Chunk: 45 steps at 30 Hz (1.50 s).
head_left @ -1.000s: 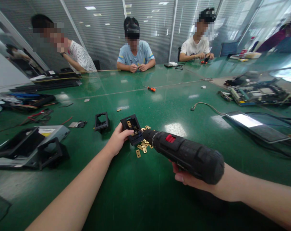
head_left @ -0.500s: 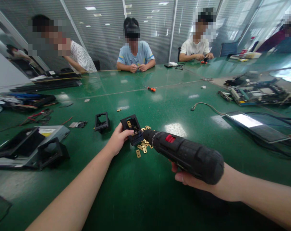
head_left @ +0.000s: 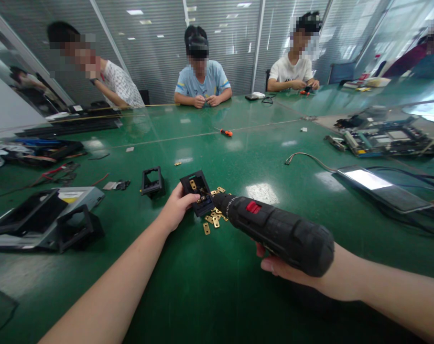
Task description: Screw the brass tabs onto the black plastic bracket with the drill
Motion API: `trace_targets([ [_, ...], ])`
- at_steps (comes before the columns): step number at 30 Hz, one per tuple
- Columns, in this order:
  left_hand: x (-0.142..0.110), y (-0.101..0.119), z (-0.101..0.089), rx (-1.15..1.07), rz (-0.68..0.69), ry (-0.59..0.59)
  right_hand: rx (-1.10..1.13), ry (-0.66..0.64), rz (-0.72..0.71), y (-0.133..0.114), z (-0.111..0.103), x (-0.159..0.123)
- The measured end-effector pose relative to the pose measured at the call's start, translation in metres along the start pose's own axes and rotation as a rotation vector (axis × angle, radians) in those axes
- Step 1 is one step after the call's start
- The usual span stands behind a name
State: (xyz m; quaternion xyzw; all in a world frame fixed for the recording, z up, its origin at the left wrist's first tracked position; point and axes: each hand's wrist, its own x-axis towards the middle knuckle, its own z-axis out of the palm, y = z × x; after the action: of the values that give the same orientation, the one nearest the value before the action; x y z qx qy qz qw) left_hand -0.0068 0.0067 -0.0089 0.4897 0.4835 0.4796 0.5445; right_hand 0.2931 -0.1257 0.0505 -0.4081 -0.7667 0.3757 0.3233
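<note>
My left hand (head_left: 176,209) grips a small black plastic frame (head_left: 199,192) tilted up on the green table (head_left: 188,282); brass pieces show inside it. My right hand (head_left: 279,265) is wrapped under a black electric screwdriver (head_left: 274,228) with a red switch. The tool's tip rests inside the frame. A heap of small brass plates (head_left: 213,217) lies on the table just beneath the frame and the tool's nose.
A second black frame (head_left: 151,182) stands to the left. A grey device with black brackets (head_left: 41,220) sits at the near left. A tablet with cables (head_left: 382,187) and circuit boards (head_left: 385,138) lie at the right. An orange screwdriver (head_left: 225,132) lies farther off. Several people sit across the table.
</note>
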Motion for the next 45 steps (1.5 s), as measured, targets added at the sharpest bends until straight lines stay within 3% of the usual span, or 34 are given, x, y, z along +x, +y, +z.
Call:
trace_targets([
  [15, 0.0038, -0.0052, -0.005, 0.06, 0.064, -0.012, 0.009, -0.035, 0.009, 0.0025, -0.0009, -0.0006],
  [24, -0.0003, -0.0011, -0.0014, 0.047, 0.044, 0.004, 0.019, 0.01, 0.096, 0.0045, 0.0023, -0.004],
  [27, -0.0007, -0.0009, -0.0014, 0.046, 0.05, -0.007, 0.053, -0.048, 0.134, 0.0052, 0.001, -0.0033],
  [39, -0.0024, 0.0021, -0.002, 0.109, 0.07, -0.013, 0.015, -0.02, 0.081, 0.0064, 0.0035, -0.0025],
  [45, -0.0031, 0.002, -0.0033, 0.127, 0.065, 0.002, 0.08, -0.096, 0.094, -0.0007, 0.0018, 0.0027],
])
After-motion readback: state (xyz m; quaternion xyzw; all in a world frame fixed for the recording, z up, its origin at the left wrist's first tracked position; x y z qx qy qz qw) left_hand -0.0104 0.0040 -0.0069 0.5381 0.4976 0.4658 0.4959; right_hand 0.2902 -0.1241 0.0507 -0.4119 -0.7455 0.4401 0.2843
